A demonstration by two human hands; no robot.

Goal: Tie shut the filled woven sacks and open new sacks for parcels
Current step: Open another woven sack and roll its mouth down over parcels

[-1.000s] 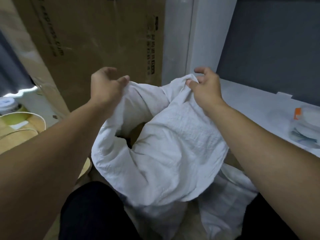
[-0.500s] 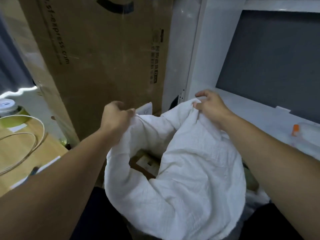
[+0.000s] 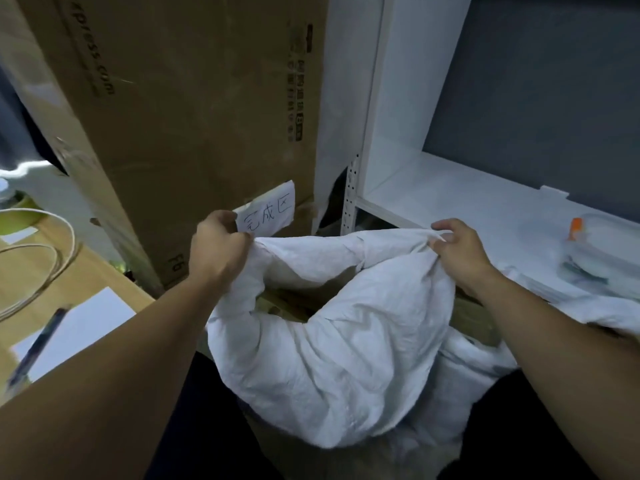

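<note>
Woven sack (image 3: 346, 358): white and crumpled. It stands directly in front of you between your forearms, low down before the cardboard box and the white shelf. Its mouth is open and the rim is folded outward.
Sack contents (image 3: 294, 303): brown cardboard shows through the mouth. You cannot tell how many parcels there are.
Left hands entry, your left hand (image 3: 216, 252): fingers curled, gripping the rim at its far left corner.
Right hands entry, your right hand (image 3: 457, 252): thumb and fingers curled round a bunched fold of the rim at its far right corner.
Rim between the grips: the far edge runs from one hand to the other, creased and held up.
Loose white fabric (image 3: 467, 358): more woven material lies under your right forearm, touching the sack.
Cardboard box (image 3: 194, 98): tall, brown and upright behind the sack, with print down its faces.
Paper label (image 3: 268, 214): white with handwritten characters, fixed low on the box just beside your left knuckles.
Shelf (image 3: 450, 202): white with a grey back panel, to the right of the box.
Plastic packet (image 3: 588, 251): clear with an orange part, lying on the shelf, apart from your right hand.
Tabletop (image 3: 20, 289): wooden, on your left.
Cable (image 3: 52, 268): pale and looped, lying on the tabletop.
White sheet (image 3: 86, 323): flat on the tabletop, with a dark, blurred, pen-like item (image 3: 38, 341) across it.
</note>
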